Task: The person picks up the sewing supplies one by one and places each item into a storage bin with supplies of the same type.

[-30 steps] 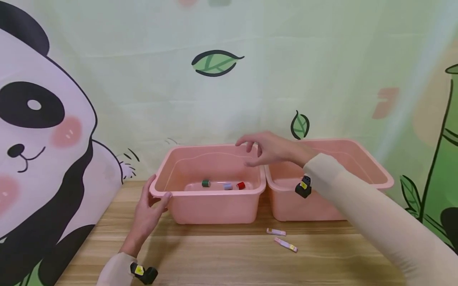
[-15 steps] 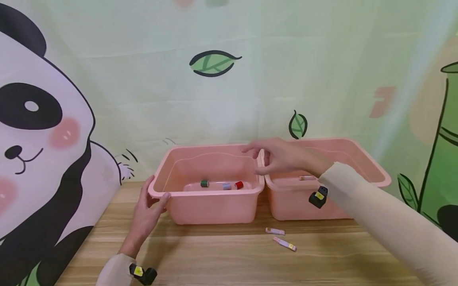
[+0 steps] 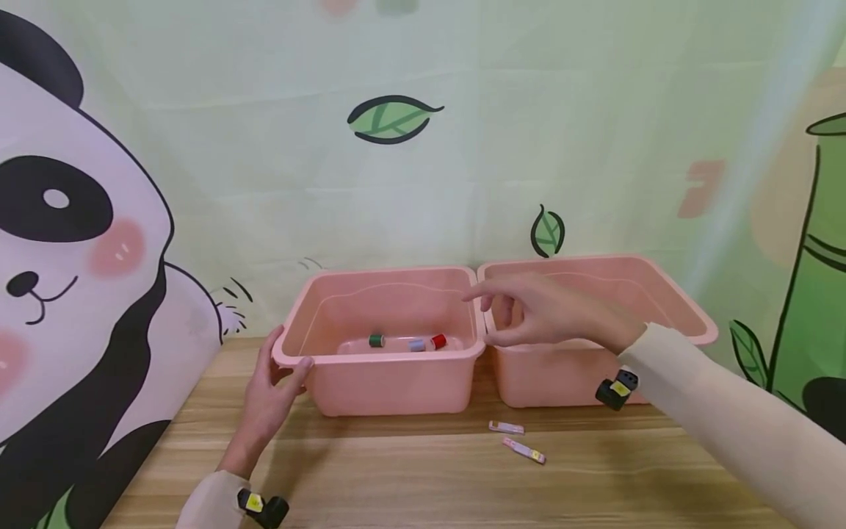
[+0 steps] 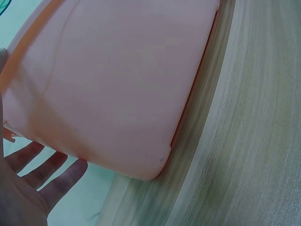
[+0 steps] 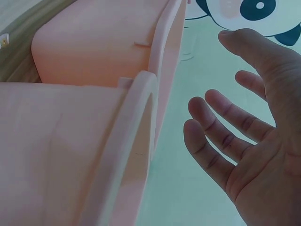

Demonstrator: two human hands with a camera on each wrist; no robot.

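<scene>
At the front left corner of the left pink plastic tub (image 3: 390, 388), my left hand (image 3: 269, 402) grips the rim. The left wrist view shows its fingers (image 4: 59, 181) against the tub's side. Inside this tub lie small thread spools: a green one (image 3: 377, 341), a pale lilac one (image 3: 416, 345) and a red one (image 3: 439, 342). My right hand (image 3: 545, 308) hovers over the left part of the right pink tub (image 3: 545, 382), holding nothing. Its fingers (image 5: 216, 134) are spread and slightly bent, and it hides part of that tub's inside.
Two small lilac strips, a rear one (image 3: 506, 427) and a front one (image 3: 525, 450), lie on the wooden table (image 3: 410, 477) before the tubs. The tubs stand side by side against a printed curtain (image 3: 277, 184) with a panda and leaves.
My right hand has moved right and down, from over the left tub's right edge to over the right tub. A strip seen inside the right tub is now hidden. My left hand keeps its grip.
</scene>
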